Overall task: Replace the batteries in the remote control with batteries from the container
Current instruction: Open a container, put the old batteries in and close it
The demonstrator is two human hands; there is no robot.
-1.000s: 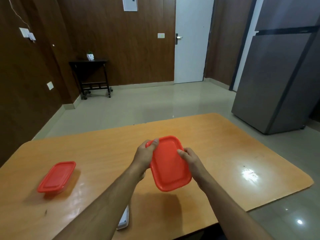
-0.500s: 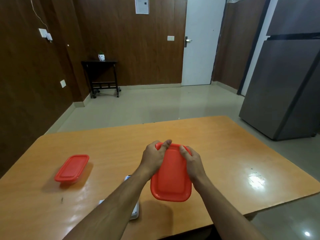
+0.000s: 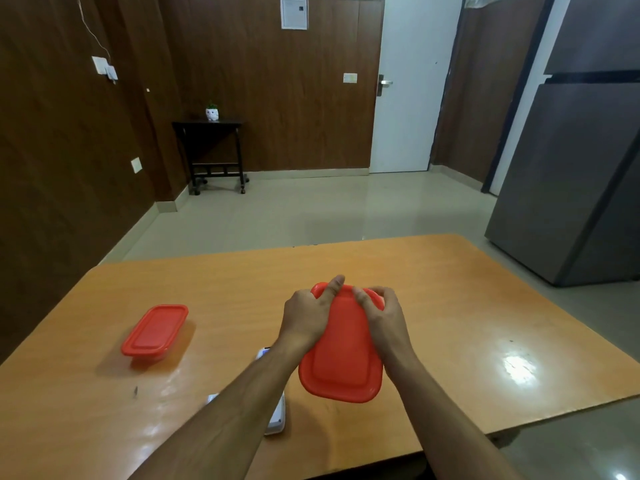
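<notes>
**Red container held in both hands above the surface**

A red container [image 3: 341,355] with its lid on is held in the air over the wooden surface [image 3: 433,306], tilted so that the lid faces the camera. It is gripped at its far end by both hands. The left hand [image 3: 306,318] is closed on the far left corner, with the thumb lying across the lid edge. The right hand [image 3: 384,318] is closed on the far right corner, and its fingers [image 3: 362,299] are curled over the rim. Whether the lid is being lifted cannot be told.

A second red container [image 3: 154,330], also with its lid on, is resting on the surface at about 9 o'clock from the hands, well apart from them. The white remote control [image 3: 277,415] is lying on the surface at about 7 o'clock from the held container, mostly hidden under the left forearm. The batteries are not visible.

A grey refrigerator [image 3: 568,174] is seen at 2 o'clock on the floor.
</notes>
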